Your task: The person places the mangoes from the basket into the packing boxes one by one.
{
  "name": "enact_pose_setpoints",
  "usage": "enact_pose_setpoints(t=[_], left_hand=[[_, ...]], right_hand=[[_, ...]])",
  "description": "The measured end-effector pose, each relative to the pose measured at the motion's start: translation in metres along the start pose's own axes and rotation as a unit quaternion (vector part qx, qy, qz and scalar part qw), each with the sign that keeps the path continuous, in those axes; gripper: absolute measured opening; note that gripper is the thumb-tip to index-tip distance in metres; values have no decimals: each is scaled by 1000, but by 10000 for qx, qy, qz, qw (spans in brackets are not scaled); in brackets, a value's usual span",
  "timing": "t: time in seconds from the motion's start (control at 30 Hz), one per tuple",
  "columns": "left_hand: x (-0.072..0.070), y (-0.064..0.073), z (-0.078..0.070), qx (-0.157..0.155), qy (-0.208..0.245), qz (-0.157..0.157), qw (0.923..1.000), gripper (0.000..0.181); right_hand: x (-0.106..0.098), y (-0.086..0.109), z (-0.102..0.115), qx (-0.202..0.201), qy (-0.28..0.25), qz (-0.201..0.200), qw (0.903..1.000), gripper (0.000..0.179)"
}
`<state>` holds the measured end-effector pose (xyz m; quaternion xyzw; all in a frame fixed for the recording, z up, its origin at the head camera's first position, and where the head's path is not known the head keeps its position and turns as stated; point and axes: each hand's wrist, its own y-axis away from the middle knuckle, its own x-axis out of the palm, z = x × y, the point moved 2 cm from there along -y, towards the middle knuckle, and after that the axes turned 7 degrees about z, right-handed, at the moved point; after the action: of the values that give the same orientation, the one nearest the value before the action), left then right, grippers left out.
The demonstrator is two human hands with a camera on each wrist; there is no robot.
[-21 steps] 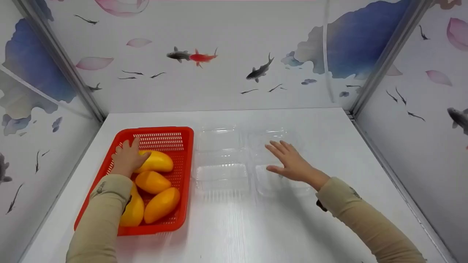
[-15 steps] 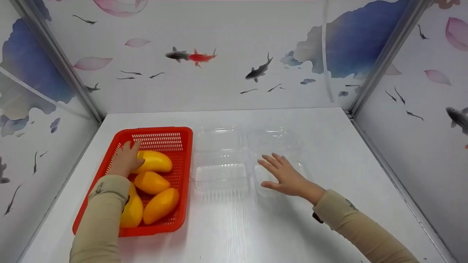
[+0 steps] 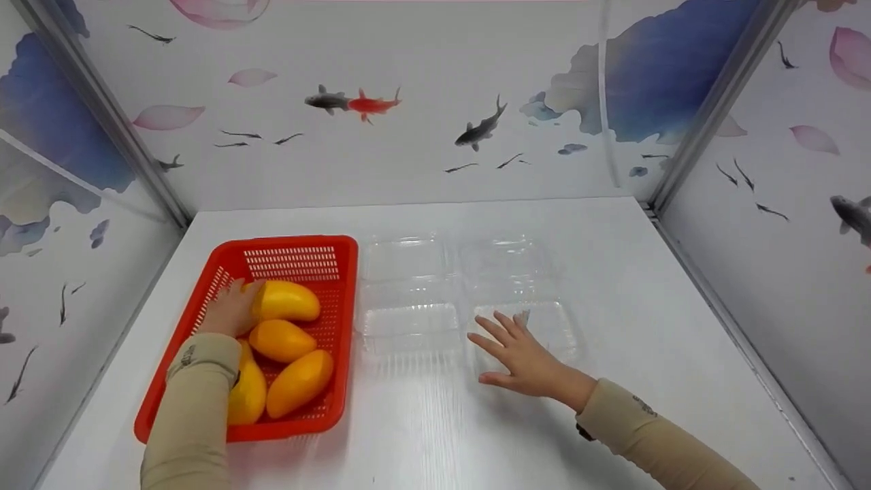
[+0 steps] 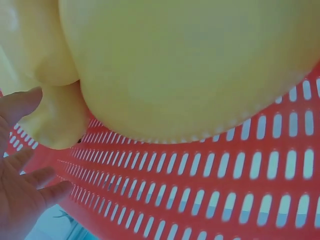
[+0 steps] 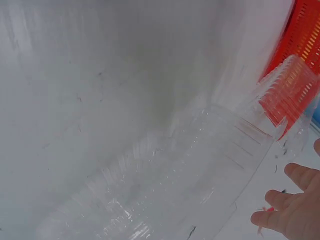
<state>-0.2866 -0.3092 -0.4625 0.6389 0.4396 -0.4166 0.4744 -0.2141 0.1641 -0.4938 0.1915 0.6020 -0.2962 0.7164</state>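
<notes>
In the head view a red plastic basket (image 3: 348, 327) on the left holds several yellow mangoes. My left hand (image 3: 231, 307) reaches into it, fingers at the left end of the rearmost mango (image 3: 289, 301). The left wrist view has my thumb and fingers spread apart beside a mango (image 4: 55, 120), with a larger mango (image 4: 190, 70) filling the top. My right hand (image 3: 527, 361) holds nothing; its fingers are spread over the near edge of the right clear plastic box (image 3: 554, 320). Another clear plastic box (image 3: 412, 327) lies opened flat between it and the basket.
Two orange-yellow mangoes (image 3: 282, 340) (image 3: 299, 383) lie in the basket's front half, and a further mango (image 3: 248, 395) is partly covered by my left sleeve. Printed panels enclose the white table (image 3: 408, 435) at the back and on both sides.
My left hand has lowered into the basket, its fingers coming down at the rear mango's end. My right hand has moved toward me and slightly left, uncovering more of the right box.
</notes>
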Motion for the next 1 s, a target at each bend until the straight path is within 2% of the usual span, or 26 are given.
enact_pose_setpoints(t=[0.17,0.4,0.53,0.6,0.7,0.8,1.0], left_hand=[[3,-2,2,24,-10,26,10000,50],[7,-10,2,69,-184,-196,9996,47],[8,-15,4,46,-226,-152,9996,46],[8,-17,5,-28,-186,-33,9998,48],[8,-20,7,-203,150,259,9993,57],[8,-23,6,-423,633,558,9955,71],[7,-25,3,-726,1108,689,9888,78]], right_hand=[[4,-2,3,-85,59,-171,9998,65],[12,-11,7,16,108,-108,9999,67],[17,-10,7,22,234,-118,9997,65],[19,-9,7,12,307,-132,9994,65],[22,-7,7,-24,368,-171,9992,65],[25,-3,7,-44,426,-165,9989,64],[30,2,5,-115,544,-184,9983,63]])
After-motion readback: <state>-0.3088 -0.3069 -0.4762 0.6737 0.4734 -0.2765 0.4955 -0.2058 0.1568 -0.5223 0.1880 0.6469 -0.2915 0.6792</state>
